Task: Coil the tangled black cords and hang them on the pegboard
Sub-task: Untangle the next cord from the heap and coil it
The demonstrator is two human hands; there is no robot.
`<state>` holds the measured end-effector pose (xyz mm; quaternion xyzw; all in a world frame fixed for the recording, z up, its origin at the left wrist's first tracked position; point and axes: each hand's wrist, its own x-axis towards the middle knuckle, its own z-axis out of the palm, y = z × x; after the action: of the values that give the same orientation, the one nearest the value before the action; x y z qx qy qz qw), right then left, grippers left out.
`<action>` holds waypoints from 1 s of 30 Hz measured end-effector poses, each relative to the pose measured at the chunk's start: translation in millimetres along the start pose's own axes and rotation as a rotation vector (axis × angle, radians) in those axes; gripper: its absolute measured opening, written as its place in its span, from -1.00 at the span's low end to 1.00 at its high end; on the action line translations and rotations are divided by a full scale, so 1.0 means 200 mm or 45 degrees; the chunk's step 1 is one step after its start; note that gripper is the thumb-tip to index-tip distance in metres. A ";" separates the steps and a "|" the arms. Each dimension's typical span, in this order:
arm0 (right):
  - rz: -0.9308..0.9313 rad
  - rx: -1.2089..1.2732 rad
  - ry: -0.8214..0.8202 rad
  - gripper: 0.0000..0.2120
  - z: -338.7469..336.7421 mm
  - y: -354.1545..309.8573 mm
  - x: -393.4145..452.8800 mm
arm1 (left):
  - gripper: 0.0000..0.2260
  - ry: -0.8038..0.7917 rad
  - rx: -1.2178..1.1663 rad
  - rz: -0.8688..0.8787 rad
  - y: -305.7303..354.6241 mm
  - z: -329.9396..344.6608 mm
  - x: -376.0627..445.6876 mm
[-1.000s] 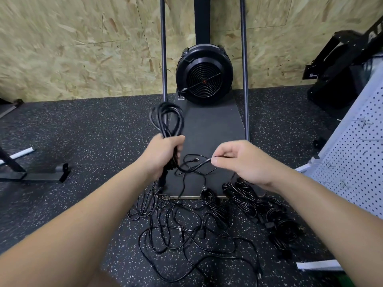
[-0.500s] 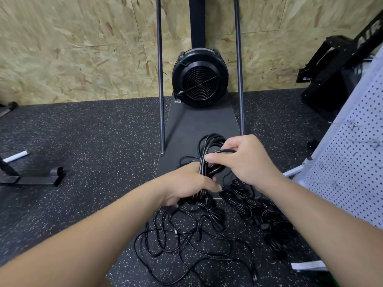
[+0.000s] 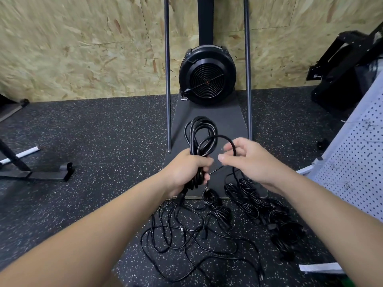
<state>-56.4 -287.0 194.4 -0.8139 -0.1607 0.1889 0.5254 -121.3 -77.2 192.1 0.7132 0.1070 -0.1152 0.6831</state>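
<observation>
Clutching a coiled cord (image 3: 200, 139) in a full grip, the left hand (image 3: 186, 170) holds it upright; the right hand (image 3: 250, 160) pinches its loose loop over the tangled cords (image 3: 196, 235) on the floor (image 3: 93, 141).

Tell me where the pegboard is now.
In the head view the pegboard stands at the right edge, leaning, just right of the right hand and the bundled cords on the floor.

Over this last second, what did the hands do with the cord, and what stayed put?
The right hand carried the cord's free length across to the coil, laying a new loop. The left hand kept gripping the coil. The tangled cords and bundles on the floor stayed put.
</observation>
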 end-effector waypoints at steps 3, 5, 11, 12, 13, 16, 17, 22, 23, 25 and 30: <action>0.085 -0.143 -0.123 -0.79 0.00 0.06 0.00 | -0.83 0.113 -0.107 0.056 0.01 -0.01 0.01; 0.034 -0.088 -0.088 -0.82 0.00 0.07 0.01 | -0.86 0.180 -0.177 0.073 0.02 -0.02 0.02; -0.111 0.218 0.187 -0.76 0.01 -0.04 0.02 | -0.90 0.231 -0.189 0.073 0.02 -0.06 0.03; -0.139 0.228 0.225 -0.74 0.04 -0.07 0.02 | -0.91 0.206 -0.160 0.072 0.01 -0.06 0.02; -0.159 0.207 0.246 -0.74 0.07 -0.08 0.02 | -0.92 0.161 -0.118 0.076 0.01 -0.05 0.02; -0.260 -0.071 0.289 -0.74 0.13 -0.13 -0.01 | -0.91 -0.023 -0.042 0.140 -0.01 0.00 0.00; -0.279 -0.159 0.331 -0.72 0.14 -0.15 -0.03 | -0.86 -0.066 -0.042 0.160 -0.01 0.02 -0.02; -0.252 -0.286 0.270 -0.64 0.05 -0.19 -0.08 | -0.93 -0.180 -0.025 0.187 0.00 0.07 -0.06; -0.260 -0.406 0.280 -0.63 0.03 -0.19 -0.08 | -0.93 -0.200 -0.001 0.197 -0.01 0.07 -0.06; -0.293 -0.649 0.336 -0.60 0.02 -0.18 -0.08 | -0.78 -0.227 0.140 0.239 -0.03 0.08 -0.06; -0.393 -0.838 0.283 -0.58 0.03 -0.17 -0.09 | -0.80 -0.167 0.007 0.207 -0.04 0.14 -0.05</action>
<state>-77.0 -276.5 225.0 -0.9209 -0.2755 -0.0435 0.2723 -134.3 -105.4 187.1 0.7123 0.0035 -0.1062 0.6937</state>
